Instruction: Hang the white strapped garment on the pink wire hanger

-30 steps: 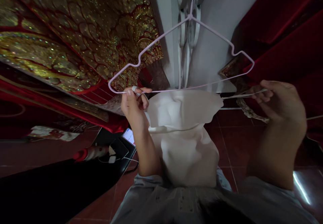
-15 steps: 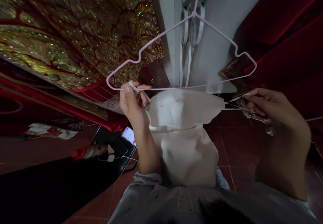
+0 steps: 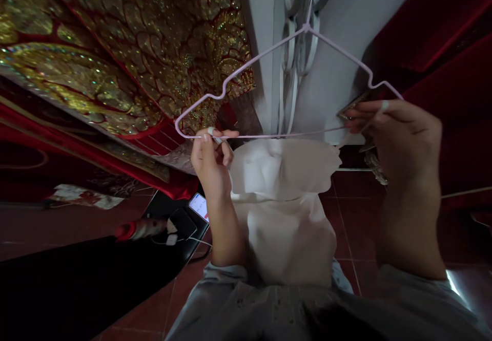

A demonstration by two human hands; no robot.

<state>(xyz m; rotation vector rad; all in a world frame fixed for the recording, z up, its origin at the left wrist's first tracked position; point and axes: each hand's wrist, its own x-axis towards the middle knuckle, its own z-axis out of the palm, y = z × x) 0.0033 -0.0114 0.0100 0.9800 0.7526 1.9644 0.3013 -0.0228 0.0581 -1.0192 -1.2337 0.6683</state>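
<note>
Stretching from side to side, the lilac hanger (image 3: 306, 27) has its long axis across the view, with the hook upward; on what it hangs, I cannot tell. The left hand (image 3: 211, 162) makes a narrow pinch on the lower bar, close to the left corner, so the greater part of the hanger lies to the right of this grip. The white cloth garment (image 3: 284, 169) hangs just below the lower bar, between the two forearms. The right hand (image 3: 409, 131) is nearer to the right corner and hides it; a white strap (image 3: 385, 106) passes over its fingers and goes down toward the garment's right edge. Whether these fingers also touch the bar, I cannot tell. Inside the hanger's frame only the metal grille (image 3: 286, 54) and other things behind it are seen. At the left, the gold-sequined fabric (image 3: 126, 49) comes behind the corner; at the right, dark red drapery (image 3: 453, 64) stands behind the right hand. Between the garment's right edge and the right forearm there is some room, with the tiled floor (image 3: 357, 228) below.
</note>
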